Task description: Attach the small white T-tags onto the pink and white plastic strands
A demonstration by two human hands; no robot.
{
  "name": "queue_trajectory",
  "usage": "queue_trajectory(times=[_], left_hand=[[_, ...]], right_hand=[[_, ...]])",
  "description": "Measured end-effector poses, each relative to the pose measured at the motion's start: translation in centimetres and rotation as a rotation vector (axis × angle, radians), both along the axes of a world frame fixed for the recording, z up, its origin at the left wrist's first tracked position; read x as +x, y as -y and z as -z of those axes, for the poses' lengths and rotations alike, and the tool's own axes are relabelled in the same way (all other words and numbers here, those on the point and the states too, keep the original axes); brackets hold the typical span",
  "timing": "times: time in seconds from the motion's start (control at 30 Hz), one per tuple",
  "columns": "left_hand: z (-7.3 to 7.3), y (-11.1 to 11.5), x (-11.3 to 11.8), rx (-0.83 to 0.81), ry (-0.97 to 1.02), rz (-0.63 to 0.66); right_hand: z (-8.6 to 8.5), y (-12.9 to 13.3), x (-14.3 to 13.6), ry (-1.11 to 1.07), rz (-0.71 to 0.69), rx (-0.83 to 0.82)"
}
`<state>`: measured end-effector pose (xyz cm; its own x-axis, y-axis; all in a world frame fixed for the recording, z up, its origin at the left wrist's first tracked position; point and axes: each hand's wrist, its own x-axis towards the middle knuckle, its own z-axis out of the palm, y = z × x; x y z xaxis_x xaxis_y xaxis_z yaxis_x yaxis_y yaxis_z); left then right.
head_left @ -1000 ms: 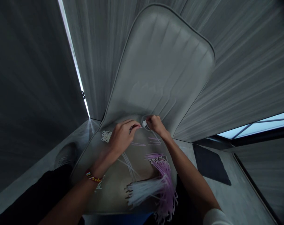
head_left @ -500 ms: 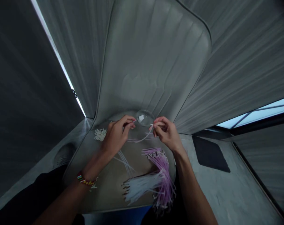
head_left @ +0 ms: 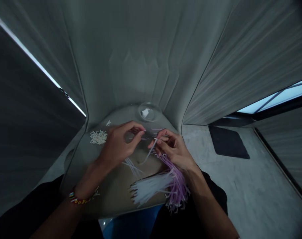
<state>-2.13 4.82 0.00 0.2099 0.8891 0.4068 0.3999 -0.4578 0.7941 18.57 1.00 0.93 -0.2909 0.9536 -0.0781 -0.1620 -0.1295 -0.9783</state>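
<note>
My left hand [head_left: 121, 137] is closed in a pinch above the seat; a tiny pale tip shows at its fingertips, too small to name. My right hand [head_left: 172, 146] pinches a thin white strip [head_left: 151, 151] that hangs down to the left. Below my right hand, a bundle of purple strips [head_left: 177, 182] lies across a bundle of white strips [head_left: 152, 189]. A few loose white strips [head_left: 132, 167] rest left of these. Beyond my hands stands a clear round dish [head_left: 154, 113] with a small white piece [head_left: 145, 113] in it.
Small pale pieces [head_left: 98, 136] lie piled on the left of the grey padded chair [head_left: 111, 199]. Its backrest [head_left: 141, 79] rises behind the dish. A dark mat [head_left: 228, 142] is on the floor at right, and curtain-like grey walls stand on both sides.
The view has tilted down and closer. My right hand has come nearer the purple bundle with the white strip still pinched. Small pale pieces behind my left hand now show.
</note>
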Motion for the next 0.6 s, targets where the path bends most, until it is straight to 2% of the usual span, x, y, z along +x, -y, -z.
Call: queue_trajectory(times=[0.2,0.43,0.6], left_hand=[[0.79,0.14,0.57,-0.171,0.115,0.075],[0.64,0.16,0.89,-0.176,0.081,0.068],[0.82,0.08,0.78,-0.215,0.127,0.061]], right_hand=[[0.41,0.28,-0.47,-0.062,0.049,-0.030],[0.13,0.56,-0.71,-0.040,0.132,-0.105],[0.57,0.68,-0.72,-0.010,0.139,-0.125]])
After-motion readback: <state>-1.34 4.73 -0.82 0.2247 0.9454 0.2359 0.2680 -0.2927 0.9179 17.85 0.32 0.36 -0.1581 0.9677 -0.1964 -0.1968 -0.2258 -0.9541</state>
